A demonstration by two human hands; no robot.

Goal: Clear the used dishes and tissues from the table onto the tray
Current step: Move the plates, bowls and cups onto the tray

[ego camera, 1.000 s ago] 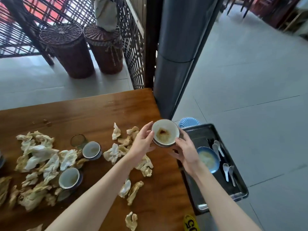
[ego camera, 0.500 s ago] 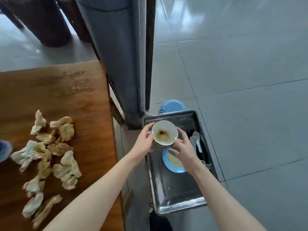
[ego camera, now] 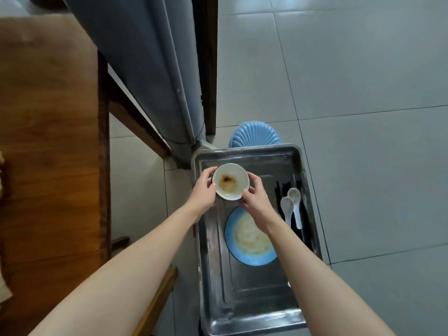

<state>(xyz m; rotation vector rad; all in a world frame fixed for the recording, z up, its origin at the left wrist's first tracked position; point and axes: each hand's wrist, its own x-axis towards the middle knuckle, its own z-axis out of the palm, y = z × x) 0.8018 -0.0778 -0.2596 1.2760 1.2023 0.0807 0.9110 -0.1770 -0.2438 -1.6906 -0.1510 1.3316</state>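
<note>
Bowl [ego camera: 230, 181]: small, ceramic by the look, so I'd judge it rigid, light and chippable. Brown residue inside, probably slick, so I grip the outer wall on opposite sides, below the rim. Left hand [ego camera: 202, 190] has its fingers [ego camera: 209, 172] curled round the left wall, and my right hand [ego camera: 257, 202] wraps the right wall. Both are half closed on it. The bowl is upright over the tray's [ego camera: 247, 299] far end, beyond the blue dish [ego camera: 252, 259]. Can't tell if it's touching down. Spoons [ego camera: 291, 204] lie on the right, counter [ego camera: 48, 141] is to the left.
</note>
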